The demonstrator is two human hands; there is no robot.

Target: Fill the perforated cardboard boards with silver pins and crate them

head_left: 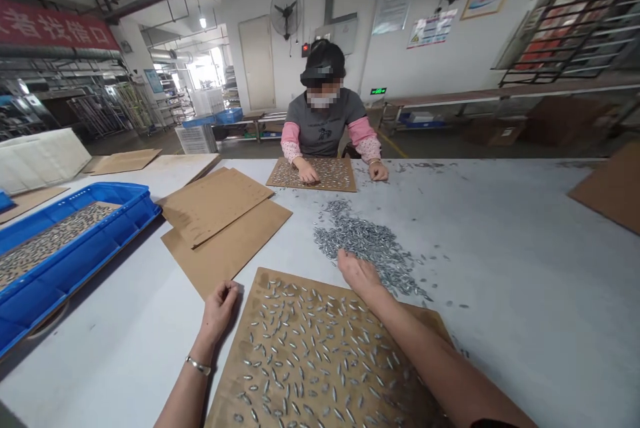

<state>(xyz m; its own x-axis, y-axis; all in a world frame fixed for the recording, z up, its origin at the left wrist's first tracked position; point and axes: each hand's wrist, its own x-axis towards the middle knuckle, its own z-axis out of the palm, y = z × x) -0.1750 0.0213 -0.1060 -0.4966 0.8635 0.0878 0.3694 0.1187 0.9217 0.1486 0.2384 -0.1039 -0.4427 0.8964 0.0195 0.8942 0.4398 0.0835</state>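
A brown cardboard sheet [300,348] lies in front of me, covered with small silvery spindle-shaped pieces set apart from one another. Beyond its far edge is a loose pile of the same metal pieces [370,241]. My right hand [359,271] is at the near left side of the pile, fingers bent together; whatever is between the fingertips is hidden. Left of the sheet, my left hand [221,305] rests on the table with its fingers curled closed, and I cannot make out anything in it.
Across the white table [525,268], a person [323,115] has one hand over another cardboard sheet [343,178] of pieces. Bare cardboard sheets [215,201] lie at left, beside a blue crate [115,195]. More cardboard [613,188] is at the right edge.
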